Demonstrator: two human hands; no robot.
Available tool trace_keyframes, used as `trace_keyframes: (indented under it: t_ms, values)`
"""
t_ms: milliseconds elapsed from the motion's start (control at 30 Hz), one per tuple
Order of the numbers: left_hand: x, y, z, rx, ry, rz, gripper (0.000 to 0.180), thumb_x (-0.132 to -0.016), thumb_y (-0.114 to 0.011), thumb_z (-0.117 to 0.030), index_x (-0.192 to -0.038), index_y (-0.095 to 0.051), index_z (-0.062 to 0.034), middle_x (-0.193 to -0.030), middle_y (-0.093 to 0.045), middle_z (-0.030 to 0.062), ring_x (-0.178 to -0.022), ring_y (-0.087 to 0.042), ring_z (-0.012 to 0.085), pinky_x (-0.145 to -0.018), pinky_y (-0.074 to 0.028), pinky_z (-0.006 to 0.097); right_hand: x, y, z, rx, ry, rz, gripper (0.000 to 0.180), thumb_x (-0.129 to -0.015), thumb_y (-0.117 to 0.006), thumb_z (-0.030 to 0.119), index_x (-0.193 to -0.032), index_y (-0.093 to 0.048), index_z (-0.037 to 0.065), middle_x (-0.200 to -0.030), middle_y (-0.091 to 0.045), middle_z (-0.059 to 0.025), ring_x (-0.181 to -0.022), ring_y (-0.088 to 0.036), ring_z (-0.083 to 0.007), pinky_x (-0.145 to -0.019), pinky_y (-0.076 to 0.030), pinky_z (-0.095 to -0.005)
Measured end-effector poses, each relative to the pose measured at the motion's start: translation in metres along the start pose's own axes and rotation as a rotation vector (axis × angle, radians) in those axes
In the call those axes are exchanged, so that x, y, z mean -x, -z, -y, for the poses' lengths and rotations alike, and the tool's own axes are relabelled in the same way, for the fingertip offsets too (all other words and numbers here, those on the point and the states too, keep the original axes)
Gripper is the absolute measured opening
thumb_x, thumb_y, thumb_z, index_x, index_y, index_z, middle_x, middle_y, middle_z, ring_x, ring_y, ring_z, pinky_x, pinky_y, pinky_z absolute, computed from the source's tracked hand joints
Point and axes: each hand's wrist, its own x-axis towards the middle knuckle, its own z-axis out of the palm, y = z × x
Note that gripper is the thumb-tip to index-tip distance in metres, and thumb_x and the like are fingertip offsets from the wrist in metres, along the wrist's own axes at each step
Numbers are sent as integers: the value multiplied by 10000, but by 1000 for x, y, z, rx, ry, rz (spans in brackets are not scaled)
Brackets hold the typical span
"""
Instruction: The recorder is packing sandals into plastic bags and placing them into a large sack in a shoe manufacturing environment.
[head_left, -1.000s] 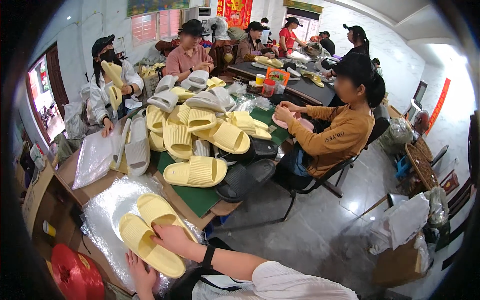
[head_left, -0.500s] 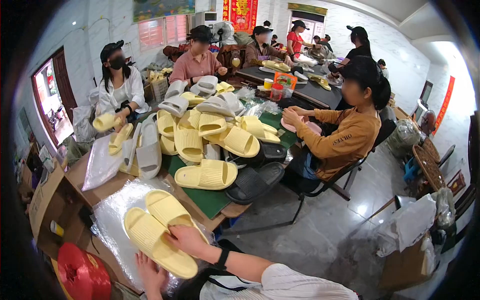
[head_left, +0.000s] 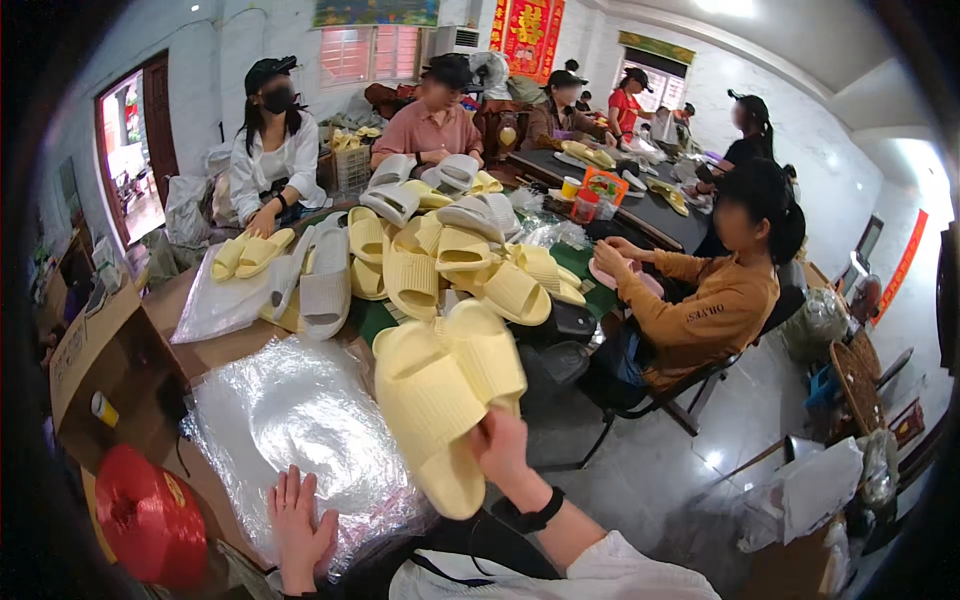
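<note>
Two yellow slippers [head_left: 448, 395] now lifted off the plastic sheet [head_left: 290, 420], pinched together in right hand [head_left: 505, 455]. Left hand [head_left: 298, 525] flat, fingers spread, pinning sheet. Sheet's free for bagging.

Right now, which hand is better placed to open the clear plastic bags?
Probably the left hand: it lies flat and free on the clear plastic bags. The right hand grips the pair of yellow slippers.

The right hand [head_left: 505, 455] has picked the two yellow slippers [head_left: 447, 395] up off the plastic bags [head_left: 290, 420] and now holds them in the air. The left hand [head_left: 298, 520] has let go and lies flat on the bags.
</note>
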Motion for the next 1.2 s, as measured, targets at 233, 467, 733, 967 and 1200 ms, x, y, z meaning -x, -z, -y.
trace_keyframes:
  t_ms: [233, 467, 733, 967, 1200]
  values:
    - [-3, 7, 0, 1, -5, 55, 776, -752, -705, -463, -1390, -519, -64, -1555, -348, 201, -1458, -268, 392, -1194, -155, 542, -21, -2, 18, -178, -82, 16, 234, -872, -697, 208, -802, -572, 23, -671, -560, -162, -608, -579, -373, -540, -433, -430]
    - [-10, 19, -16, -46, 11, 152, 887, -690, -776, -494, -1415, -483, -75, -1572, -315, 196, -1465, -251, 391, -1198, -165, 534, 64, 3, 38, -111, 33, 330, 240, -851, -703, 217, -820, -559, 27, -732, -583, -157, -665, -598, -364, -573, -455, -439]
    - [3, 18, -33, -149, -92, -7, 811, -747, -742, -374, -1431, -456, -46, -1572, -271, 250, -1455, -244, 424, -1193, -180, 547, 45, 33, 25, -14, 9, 194, 234, -830, -714, 182, -804, -544, 23, -729, -579, -153, -693, -595, -367, -591, -463, -439]
    - [33, 3, -48, -71, -65, 191, 928, -712, -757, -538, -1458, -449, -82, -1579, -269, 244, -1464, -197, 469, -1175, -151, 591, 26, 22, 31, 147, 48, 376, 269, -884, -647, 295, -808, -578, 46, -772, -622, -154, -734, -626, -357, -650, -496, -460]
    - [32, -12, -42, -108, -185, 124, 852, -810, -708, -493, -1511, -380, -136, -1596, -256, 211, -1452, -235, 453, -1148, -189, 628, -51, -19, 32, 65, 145, 192, 202, -845, -677, 221, -799, -600, 40, -758, -610, -174, -734, -611, -374, -650, -479, -467]
